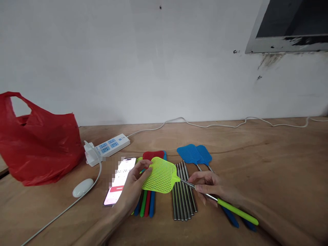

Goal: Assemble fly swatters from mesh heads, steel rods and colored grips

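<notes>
In the head view, the left hand [134, 181] sits just left of the lower centre, its thumb and index finger closed to a pinch on the left edge of the yellow-green fly swatter [159, 176]. The right hand [210, 187], right of the lower centre, has its thumb and fingers closed around the swatter's metal shaft [211, 197] (how its hidden fingertips meet, I cannot tell). The swatter slants across the lower middle, its mesh head toward the centre and its handle [238, 211] toward the lower right. The left forearm rises from the bottom edge, the hand angled up and rightward; the right forearm enters from the lower right, the hand pointing left. Metal rods [182, 201] lie side by side on the wooden table [153, 234] between the hands. Blue swatters [189, 153] lie by the right hand, and a lit phone [120, 184] lies beside the left.
</notes>
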`<state>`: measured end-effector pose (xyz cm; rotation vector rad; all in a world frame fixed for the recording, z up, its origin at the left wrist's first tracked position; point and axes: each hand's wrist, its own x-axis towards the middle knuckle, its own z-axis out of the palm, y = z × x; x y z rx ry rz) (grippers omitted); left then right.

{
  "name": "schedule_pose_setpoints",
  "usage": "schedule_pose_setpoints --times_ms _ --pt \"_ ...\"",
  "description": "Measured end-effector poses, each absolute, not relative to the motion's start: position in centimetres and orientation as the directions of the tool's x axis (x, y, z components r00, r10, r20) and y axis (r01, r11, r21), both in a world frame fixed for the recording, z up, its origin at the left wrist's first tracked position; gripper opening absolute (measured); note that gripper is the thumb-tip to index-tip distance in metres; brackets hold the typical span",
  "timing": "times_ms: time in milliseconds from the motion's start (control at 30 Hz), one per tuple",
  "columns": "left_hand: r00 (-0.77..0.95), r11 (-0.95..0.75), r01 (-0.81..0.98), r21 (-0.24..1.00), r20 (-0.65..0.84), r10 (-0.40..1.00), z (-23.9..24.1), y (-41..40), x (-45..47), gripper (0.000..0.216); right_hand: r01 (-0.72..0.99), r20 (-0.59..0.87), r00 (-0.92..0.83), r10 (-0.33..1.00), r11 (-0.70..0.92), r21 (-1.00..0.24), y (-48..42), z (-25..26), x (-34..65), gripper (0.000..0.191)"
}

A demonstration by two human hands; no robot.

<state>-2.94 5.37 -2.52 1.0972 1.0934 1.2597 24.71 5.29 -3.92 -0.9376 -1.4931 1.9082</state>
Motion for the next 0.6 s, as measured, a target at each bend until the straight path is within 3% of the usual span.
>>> schedule_pose_setpoints --times_ms 300,600 --pt "0.059 -0.058 -0.079 0.995 0.063 0.996 -2.2 5.0 -2.9 0.044 0.0 -0.213 -0.605 0.767 -0.268 -0.964 5.4 -4.7 24.6 0.039" --pt "0.136 -0.045 0.001 0.999 0.044 0.99 -1.4 3.9 -2.4 0.063 0.024 -0.262 -0.637 0.725 -0.321 -0.947 5.1 -4.6 24.4 0.038"
